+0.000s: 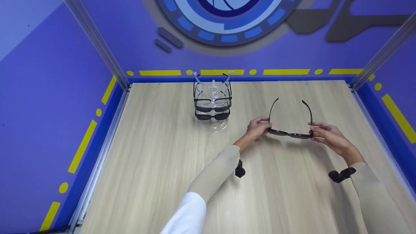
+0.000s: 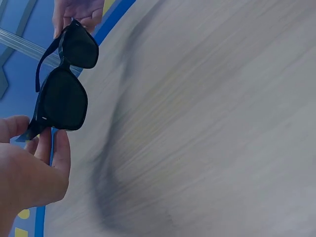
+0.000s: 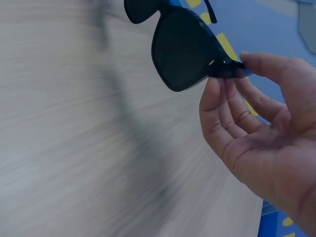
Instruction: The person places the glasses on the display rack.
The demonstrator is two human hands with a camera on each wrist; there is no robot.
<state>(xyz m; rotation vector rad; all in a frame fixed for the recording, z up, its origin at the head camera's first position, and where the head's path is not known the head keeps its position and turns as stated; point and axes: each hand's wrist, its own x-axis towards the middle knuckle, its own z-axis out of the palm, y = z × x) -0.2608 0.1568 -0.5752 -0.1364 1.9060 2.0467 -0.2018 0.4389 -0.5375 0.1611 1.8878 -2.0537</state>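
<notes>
A pair of black sunglasses (image 1: 300, 135) is held above the right part of the table, temples unfolded and pointing toward the back wall. My left hand (image 1: 259, 127) pinches the frame at its left hinge, and my right hand (image 1: 330, 136) pinches it at the right hinge. Dark lenses (image 2: 64, 101) face the left wrist camera, with the left thumb and fingers at the near corner. In the right wrist view, the thumb and fingers of the right hand (image 3: 261, 108) grip the other corner; part of the far lens is cut off there.
A clear display stand (image 1: 213, 126) stands left of my hands, near the back of the table. Several pairs of glasses (image 1: 213, 109) hang on it, one above another. Blue-purple panels (image 1: 48, 113) with yellow dashes border the wooden tabletop (image 1: 156, 156).
</notes>
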